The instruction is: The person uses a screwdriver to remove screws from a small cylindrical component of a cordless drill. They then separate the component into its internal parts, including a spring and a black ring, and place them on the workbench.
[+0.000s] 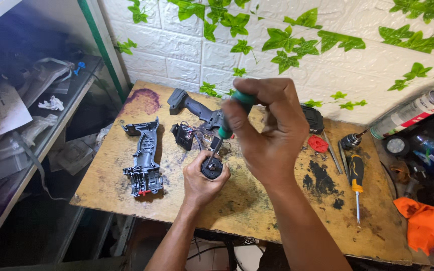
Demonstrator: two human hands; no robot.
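Motor [212, 168], one small round black part, sits near the middle of the table [257, 200], gripped tight in the left hand [202, 183]. Right hand [269, 130] pinches one green screwdriver [233, 116], tip down on it. One grey shell [144, 158] lies at nine o'clock, one orange-and-black screwdriver [356, 183] at three.

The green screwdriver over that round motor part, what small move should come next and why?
Probably press the green screwdriver straight down and turn. Its tip already sits on the round motor part, which the left hand grips steady above the table, while the right hand wraps the handle.
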